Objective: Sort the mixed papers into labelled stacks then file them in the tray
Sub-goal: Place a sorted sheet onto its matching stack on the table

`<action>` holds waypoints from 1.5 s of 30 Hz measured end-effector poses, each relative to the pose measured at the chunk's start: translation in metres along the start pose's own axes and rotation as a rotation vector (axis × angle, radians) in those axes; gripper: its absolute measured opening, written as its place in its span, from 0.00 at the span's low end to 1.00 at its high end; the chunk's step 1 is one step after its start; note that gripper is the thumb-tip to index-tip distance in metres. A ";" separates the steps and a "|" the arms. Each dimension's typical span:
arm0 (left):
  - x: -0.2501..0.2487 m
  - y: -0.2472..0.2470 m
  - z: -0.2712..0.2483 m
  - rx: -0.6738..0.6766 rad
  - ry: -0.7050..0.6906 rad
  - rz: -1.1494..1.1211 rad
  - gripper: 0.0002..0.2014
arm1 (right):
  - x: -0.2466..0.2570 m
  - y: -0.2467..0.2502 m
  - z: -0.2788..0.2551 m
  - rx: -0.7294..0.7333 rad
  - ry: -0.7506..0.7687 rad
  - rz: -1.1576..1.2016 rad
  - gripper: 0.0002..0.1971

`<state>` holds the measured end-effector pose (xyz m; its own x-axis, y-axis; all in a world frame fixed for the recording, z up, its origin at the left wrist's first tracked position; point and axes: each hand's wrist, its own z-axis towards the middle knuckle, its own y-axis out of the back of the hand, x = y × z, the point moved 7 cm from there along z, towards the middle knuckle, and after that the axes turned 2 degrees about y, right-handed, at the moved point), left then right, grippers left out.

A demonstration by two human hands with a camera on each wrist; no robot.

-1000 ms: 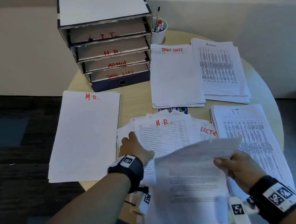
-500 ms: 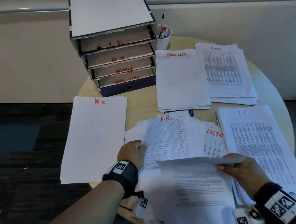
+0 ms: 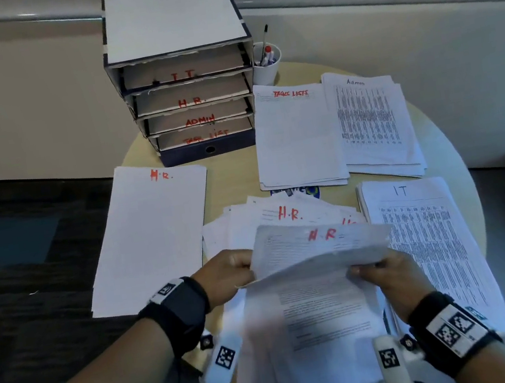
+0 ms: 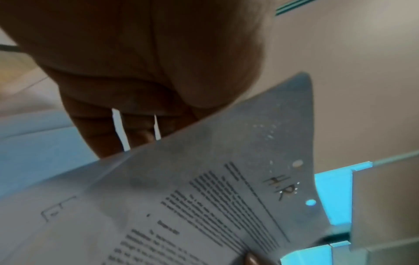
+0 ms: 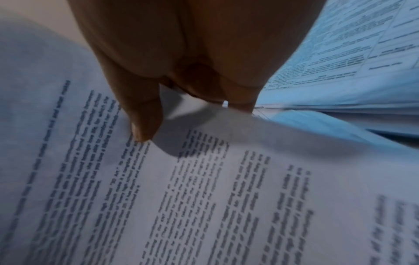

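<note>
My left hand [image 3: 245, 267] pinches the left edge of a printed sheet marked H.R. [image 3: 317, 240], raised over the mixed pile [image 3: 280, 213]. The left wrist view shows that H.R. sheet [image 4: 226, 188] from below, under my fingers [image 4: 136, 125]. My right hand [image 3: 359, 271] grips a bundle of printed sheets [image 3: 321, 312] near the table's front edge; its thumb [image 5: 145, 122] lies on top of the bundle [image 5: 204, 197]. Labelled stacks lie around: H.R. [image 3: 149, 236], Task Lists [image 3: 295, 139], Admin [image 3: 371, 121], IT [image 3: 430, 246]. The filing tray [image 3: 173, 22] stands at the back.
The tray's slots read IT, H.R., ADMIN and TASK LIST from the top down. A white cup of pens [image 3: 266, 64] stands right of it. The round wooden table [image 3: 232, 178] ends close to the H.R. stack, which overhangs its left rim above dark floor.
My left hand, flat on the mixed pile before, has picked up an H.R. sheet and drawn it toward me. The right hand keeps its bundle and has moved little.
</note>
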<state>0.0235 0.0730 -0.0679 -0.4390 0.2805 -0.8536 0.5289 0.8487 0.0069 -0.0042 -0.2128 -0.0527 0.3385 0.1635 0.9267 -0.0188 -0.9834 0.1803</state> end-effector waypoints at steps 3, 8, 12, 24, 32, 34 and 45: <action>0.011 0.032 0.024 -0.370 0.080 0.235 0.15 | -0.003 0.002 -0.004 -0.051 -0.050 0.055 0.11; 0.026 0.027 0.045 -0.447 0.425 0.734 0.27 | -0.018 0.011 -0.008 -0.123 -0.090 0.033 0.13; 0.034 0.025 0.056 -0.461 0.476 0.647 0.36 | -0.013 0.018 -0.010 -0.232 -0.039 -0.121 0.24; 0.036 0.036 0.013 -0.517 0.011 -0.070 0.13 | -0.024 0.030 -0.014 -0.051 -0.053 -0.022 0.14; 0.054 0.007 0.007 -0.121 0.115 -0.226 0.21 | -0.018 0.011 -0.013 -0.049 -0.064 -0.010 0.13; 0.049 0.007 0.008 -0.122 0.142 -0.202 0.24 | -0.016 0.011 -0.011 -0.048 -0.072 0.017 0.13; 0.036 -0.004 0.018 -0.142 0.234 -0.123 0.06 | -0.010 0.001 0.027 0.038 -0.131 0.240 0.30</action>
<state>0.0190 0.0717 -0.1085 -0.6579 0.2538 -0.7091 0.3615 0.9324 -0.0016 0.0181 -0.2177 -0.0708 0.4478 -0.0833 0.8902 -0.0786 -0.9955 -0.0536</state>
